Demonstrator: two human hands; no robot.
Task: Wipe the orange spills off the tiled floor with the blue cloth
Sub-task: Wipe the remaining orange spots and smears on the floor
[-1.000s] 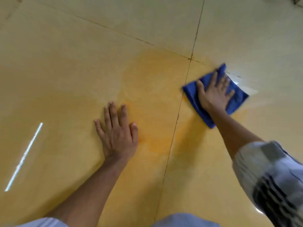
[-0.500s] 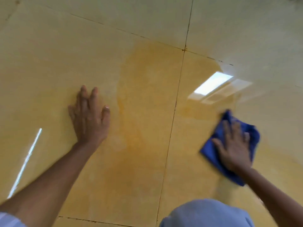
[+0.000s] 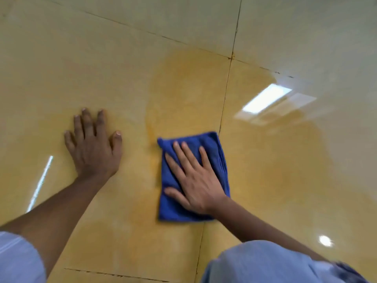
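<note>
Now our flat right hand (image 3: 199, 180) presses the blue cloth (image 3: 216, 152), long axis up-frame, moved left from lower right; left hand (image 3: 93, 148) lies spread on the floor (image 3: 306, 180).

The cloth (image 3: 193, 176) lies flat on the floor (image 3: 102, 58), just left of the grout line (image 3: 224, 103) that runs from the far edge toward the person, its near right corner reaching that line. The right hand (image 3: 195, 180) rests flat on the cloth, fingers spread toward the far left. The left hand (image 3: 92, 148) lies flat on the floor well to the left of the cloth, apart from it. The spill (image 3: 183, 94) spreads beyond the cloth and across the grout line to the right. A knee (image 3: 265, 264) sits at the near right edge.
</note>
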